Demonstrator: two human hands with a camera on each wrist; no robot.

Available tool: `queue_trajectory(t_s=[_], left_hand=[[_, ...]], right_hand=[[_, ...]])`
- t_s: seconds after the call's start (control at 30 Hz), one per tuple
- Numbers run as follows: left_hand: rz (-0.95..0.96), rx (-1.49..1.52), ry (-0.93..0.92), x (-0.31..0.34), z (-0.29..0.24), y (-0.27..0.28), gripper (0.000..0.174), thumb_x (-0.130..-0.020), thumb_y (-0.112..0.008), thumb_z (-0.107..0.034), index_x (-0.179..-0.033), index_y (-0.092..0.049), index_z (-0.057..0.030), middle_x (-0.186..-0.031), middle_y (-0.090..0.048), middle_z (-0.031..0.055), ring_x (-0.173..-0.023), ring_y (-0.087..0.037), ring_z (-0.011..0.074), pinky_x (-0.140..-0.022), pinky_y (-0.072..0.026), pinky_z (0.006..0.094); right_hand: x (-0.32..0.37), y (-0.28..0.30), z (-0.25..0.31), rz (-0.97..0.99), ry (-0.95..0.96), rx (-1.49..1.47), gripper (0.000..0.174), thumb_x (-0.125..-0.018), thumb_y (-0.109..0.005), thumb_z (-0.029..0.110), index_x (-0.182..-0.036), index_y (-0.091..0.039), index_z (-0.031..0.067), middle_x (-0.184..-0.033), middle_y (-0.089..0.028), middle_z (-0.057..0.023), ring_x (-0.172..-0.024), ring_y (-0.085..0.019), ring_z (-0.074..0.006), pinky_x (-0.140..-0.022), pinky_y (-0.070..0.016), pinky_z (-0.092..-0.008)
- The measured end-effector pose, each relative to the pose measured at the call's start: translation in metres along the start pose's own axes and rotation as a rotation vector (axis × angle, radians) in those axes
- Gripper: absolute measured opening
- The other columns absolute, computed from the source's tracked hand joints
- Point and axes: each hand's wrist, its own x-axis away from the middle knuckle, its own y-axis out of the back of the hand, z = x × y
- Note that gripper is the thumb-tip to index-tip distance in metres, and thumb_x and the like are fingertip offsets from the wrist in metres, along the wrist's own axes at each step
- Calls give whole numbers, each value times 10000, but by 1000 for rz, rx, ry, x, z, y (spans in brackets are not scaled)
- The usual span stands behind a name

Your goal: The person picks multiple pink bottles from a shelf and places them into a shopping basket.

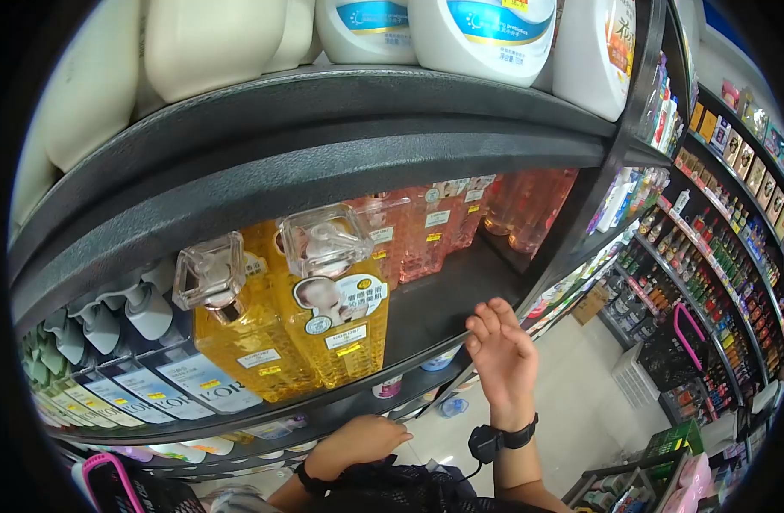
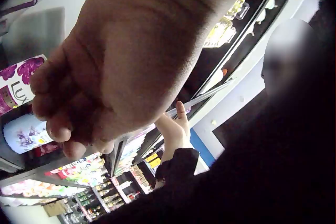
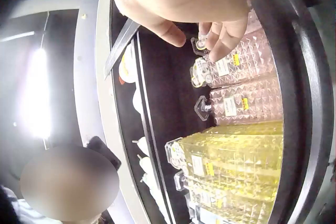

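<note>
Yellow bottles with clear square caps [image 1: 336, 299] stand at the front of a dark shelf, with pink bottles [image 1: 426, 227] behind and to their right. The right hand [image 1: 505, 359] is raised at the shelf's front edge, palm up, fingers loosely bent and holding nothing. In the right wrist view that hand [image 3: 194, 8] hangs beside the pink bottles [image 3: 247, 98]; contact cannot be told. Lower down, the left hand [image 1: 362, 440] is below the shelf edge, holding nothing visible. The left wrist view shows its palm [image 2: 126, 71] with loosely bent fingers, near a LUX bottle [image 2: 21, 85].
Large white bottles [image 1: 486, 38] stand on the shelf above. Pump bottles in boxes [image 1: 208, 380] are at the left of the yellow ones. A dark upright post [image 1: 580, 214] bounds the shelf at right. Beyond are an aisle floor [image 1: 563, 368], a basket [image 1: 674, 355] and curved shelving.
</note>
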Motion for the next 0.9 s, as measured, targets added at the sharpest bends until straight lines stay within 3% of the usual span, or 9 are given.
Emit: queue_trajectory(t_s=[0.1, 0.17, 0.3, 0.5, 0.67, 0.77, 0.83, 0.9], left_hand=[[26, -21, -9, -2, 3, -4, 323, -953, -444, -311, -891, -637, -59, -856, -653, 175, -836, -612, 373, -739, -479, 462], [-157, 6, 10, 2, -5, -3, 349, -951, -442, -286, -809, -637, -34, -786, -654, 179, -780, -625, 383, -716, -490, 480], [-302, -12, 58, 9, -10, -6, 318, -937, -466, -267, -804, -636, -34, -774, -650, 172, -739, -612, 383, -677, -482, 478], [-379, -8, 168, 14, -15, -17, 313, -930, -481, -286, -792, -623, -43, -739, -639, 163, -720, -605, 384, -643, -477, 478], [-386, -40, 197, 5, -21, -20, 309, -931, -479, -302, -813, -633, -61, -754, -643, 161, -729, -605, 385, -643, -477, 479], [-390, -48, 254, 1, -30, -18, 307, -933, -475, -305, -827, -641, -68, -756, -642, 163, -734, -609, 380, -641, -479, 478], [-385, -34, 260, -3, -35, -17, 304, -934, -473, -304, -830, -640, -73, -760, -643, 163, -734, -611, 378, -641, -481, 477], [-383, -28, 259, -7, -35, -19, 303, -935, -472, -304, -831, -639, -73, -764, -645, 163, -735, -613, 377, -643, -483, 476]], right_hand=[[-20, -3, 0, -8, 56, 101, 375, -828, -502, 70, -1202, -474, 63, -1175, -557, -117, -1057, -560, -238, -834, -454, -326], [-36, -1, 3, 34, 41, 142, 415, -829, -499, 66, -1241, -452, 63, -1234, -526, -116, -1126, -525, -237, -898, -431, -346], [-74, -3, 3, 33, 125, 506, 553, -834, -531, 58, -1359, -360, 29, -1376, -399, -137, -1310, -358, -244, -1046, -307, -360], [-109, -1, -8, 164, 16, 647, 656, -821, -595, 69, -1408, -311, 5, -1398, -379, -145, -1256, -400, -228, -1031, -328, -344], [-116, 15, -19, 137, 195, 904, 746, -739, -729, 124, -1374, -368, -28, -1272, -438, -141, -1131, -486, -212, -924, -424, -307], [-123, 19, -18, 121, 294, 1147, 758, -711, -764, 173, -1344, -406, -41, -1195, -453, -147, -1111, -489, -219, -911, -429, -315], [-129, 23, -18, 129, 243, 1140, 763, -689, -791, 219, -1312, -438, -45, -1203, -451, -167, -1111, -486, -239, -916, -425, -329], [-131, 26, -21, 149, 427, 1339, 754, -682, -802, 247, -1278, -443, -45, -1200, -448, -182, -1107, -485, -258, -903, -430, -323]])
